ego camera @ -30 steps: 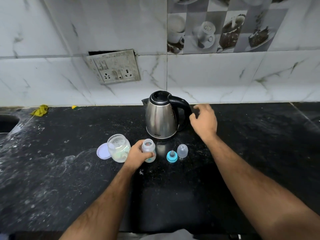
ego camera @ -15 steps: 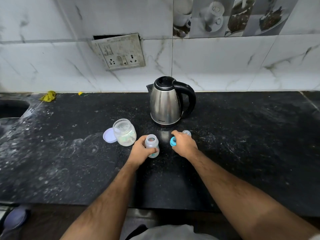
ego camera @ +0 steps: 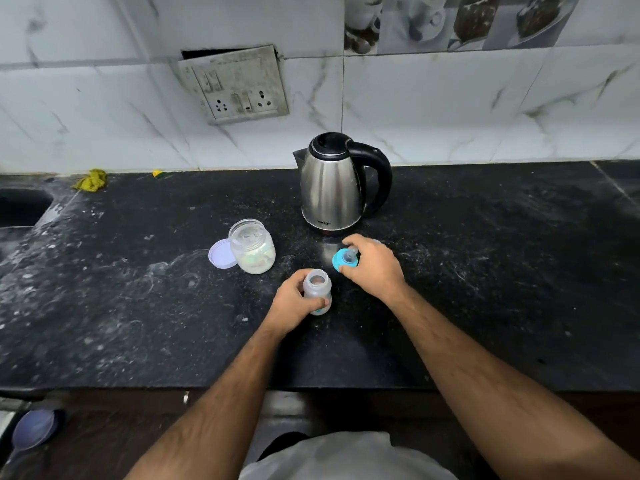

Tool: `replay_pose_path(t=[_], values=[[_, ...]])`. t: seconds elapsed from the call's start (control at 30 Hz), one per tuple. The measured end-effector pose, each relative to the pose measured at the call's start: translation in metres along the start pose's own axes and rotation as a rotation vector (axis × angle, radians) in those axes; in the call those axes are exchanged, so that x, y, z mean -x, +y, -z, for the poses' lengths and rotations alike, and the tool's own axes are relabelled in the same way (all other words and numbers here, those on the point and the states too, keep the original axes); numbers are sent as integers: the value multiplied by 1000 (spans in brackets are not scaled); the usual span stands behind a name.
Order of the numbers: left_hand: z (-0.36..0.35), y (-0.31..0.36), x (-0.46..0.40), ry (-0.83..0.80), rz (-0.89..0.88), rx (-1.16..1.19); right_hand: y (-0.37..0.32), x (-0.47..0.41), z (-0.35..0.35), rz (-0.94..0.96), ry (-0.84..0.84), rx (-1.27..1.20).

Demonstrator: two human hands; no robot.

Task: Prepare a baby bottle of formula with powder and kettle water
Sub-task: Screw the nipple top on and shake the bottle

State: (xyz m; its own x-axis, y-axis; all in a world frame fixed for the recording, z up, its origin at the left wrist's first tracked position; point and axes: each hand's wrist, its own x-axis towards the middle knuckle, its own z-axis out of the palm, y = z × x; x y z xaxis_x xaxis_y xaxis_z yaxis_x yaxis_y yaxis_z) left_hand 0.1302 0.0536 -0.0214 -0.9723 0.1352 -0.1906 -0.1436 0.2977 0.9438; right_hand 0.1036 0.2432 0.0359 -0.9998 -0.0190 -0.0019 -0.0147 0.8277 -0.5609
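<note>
On the counter [ego camera: 485,271] the left hand [ego camera: 291,303] grips the open bottle [ego camera: 317,289] upright — the right hand [ego camera: 374,268] pinches the blue teat ring [ego camera: 341,259] beside it, before the kettle [ego camera: 332,185].

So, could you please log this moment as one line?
left hand: holds open bottle | right hand: grips teal nipple ring | kettle: standing

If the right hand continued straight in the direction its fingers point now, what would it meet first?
The right hand, holding the blue nipple ring, points left and away. Probably the open powder jar comes first, though depth is unclear.
</note>
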Motion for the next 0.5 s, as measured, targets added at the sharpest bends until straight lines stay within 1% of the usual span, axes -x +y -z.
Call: replay_pose_path(t=[0.1, 0.23, 0.33, 0.5], values=[[0, 1, -4, 4, -13, 29, -12, 5, 13, 48, 16, -65], [2, -5, -2, -20, -28, 50, -26, 18, 23, 65, 18, -67], [1, -11, 0, -13, -37, 67, -39, 23, 31, 95, -26, -10], [3, -15, 0, -12, -54, 58, -64, 24, 27, 161, -149, 158]])
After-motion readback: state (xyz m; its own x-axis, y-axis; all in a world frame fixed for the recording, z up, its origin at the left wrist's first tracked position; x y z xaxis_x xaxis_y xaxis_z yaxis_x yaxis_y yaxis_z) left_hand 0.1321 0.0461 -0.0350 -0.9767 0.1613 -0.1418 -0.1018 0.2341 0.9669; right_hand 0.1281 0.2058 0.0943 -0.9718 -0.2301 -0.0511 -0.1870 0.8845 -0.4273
